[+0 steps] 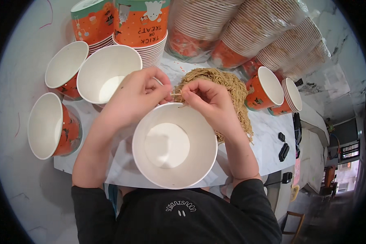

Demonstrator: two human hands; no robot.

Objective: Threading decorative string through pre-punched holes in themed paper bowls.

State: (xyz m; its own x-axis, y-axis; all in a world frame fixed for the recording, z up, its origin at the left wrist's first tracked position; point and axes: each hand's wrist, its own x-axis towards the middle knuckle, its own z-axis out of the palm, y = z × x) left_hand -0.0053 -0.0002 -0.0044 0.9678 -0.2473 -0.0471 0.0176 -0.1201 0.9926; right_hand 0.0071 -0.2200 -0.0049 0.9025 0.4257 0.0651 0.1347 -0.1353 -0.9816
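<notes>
My left hand (139,90) and my right hand (209,99) meet above the far rim of a large white-lined paper bucket (204,140). Between their pinched fingertips runs a short, thin, pale tan cord (176,94). Most of the cord is hidden by the fingers. The bucket stands directly in front of me at the table's near edge, its mouth facing up and its inside bare. Just beyond and partly under my right hand lies a heap of tan cords (209,75).
On the left stand loose orange-patterned paper buckets (71,128), with upside-down stacks (140,24) behind. Plastic-wrapped bucket stacks (248,30) fill the back right. More buckets (271,86) lie tilted at right. Small black devices (284,152) rest near the right table edge.
</notes>
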